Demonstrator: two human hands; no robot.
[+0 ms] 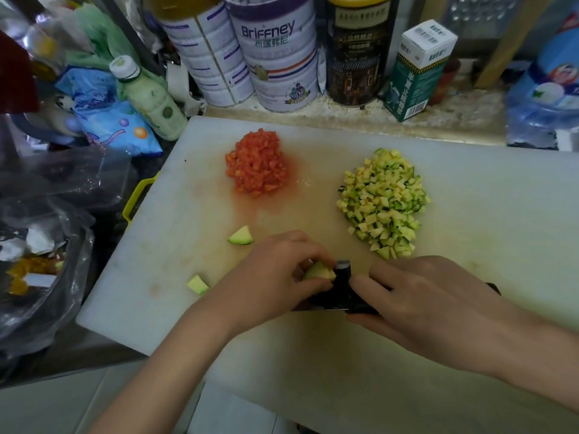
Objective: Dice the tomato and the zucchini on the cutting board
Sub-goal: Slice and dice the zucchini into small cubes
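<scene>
On the white cutting board lie a heap of diced tomato at the back middle and a heap of diced zucchini to its right. My left hand pinches a zucchini wedge near the board's front. My right hand grips a dark knife, its blade against that wedge. Two more zucchini pieces lie loose to the left, one wedge and one chunk.
Behind the board stand tall tins, a dark tin, a green carton and a plastic bottle. A blue water jug is at the right. Plastic bags with scraps crowd the left edge.
</scene>
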